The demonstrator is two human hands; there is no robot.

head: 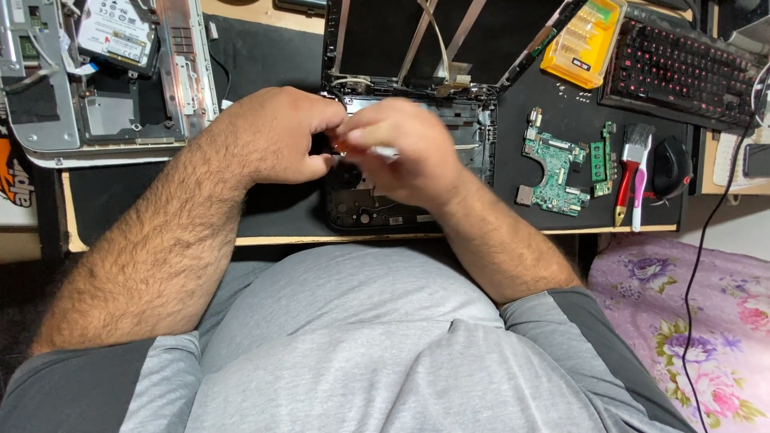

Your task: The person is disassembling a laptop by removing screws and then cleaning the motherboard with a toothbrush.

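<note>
Your left hand and right hand meet over the opened black laptop base, the right closed around a small tool with an orange tip, the left curled shut just beside it; what it holds cannot be told. The teardown looks well advanced: a green circuit board and memory stick already lie right of your grip, the matte plastic shell still under it.
</note>
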